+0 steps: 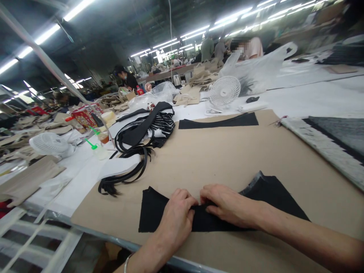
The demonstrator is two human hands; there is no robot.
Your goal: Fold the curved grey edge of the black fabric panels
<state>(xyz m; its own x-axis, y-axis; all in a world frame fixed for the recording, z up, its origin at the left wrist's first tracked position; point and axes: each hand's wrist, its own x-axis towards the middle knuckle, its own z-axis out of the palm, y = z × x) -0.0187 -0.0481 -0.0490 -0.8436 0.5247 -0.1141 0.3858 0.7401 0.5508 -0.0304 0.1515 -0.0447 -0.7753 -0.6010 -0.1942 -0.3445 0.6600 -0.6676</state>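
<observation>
A black fabric piece [152, 212] with a curved upper edge lies flat on the tan sheet covering the table. Its curved edge is pinched by my left hand [180, 210], fingers bent near the middle of the piece. Just to the right, my right hand [223, 201] grips the same edge with thumb and fingers closed. Only a small gap separates the two hands. Toward its right end the edge shows a greyish underside. Farther back on the sheet rests a second curved black fabric piece [218, 121], touched by neither hand.
Black straps and striped fabric [162, 125] are heaped at the left of the sheet [241, 151]. Behind stand a white fan [224, 91] and a clear plastic bag [256, 72]. At right lies a board with grey fabric [341, 132]. Other people work in the background.
</observation>
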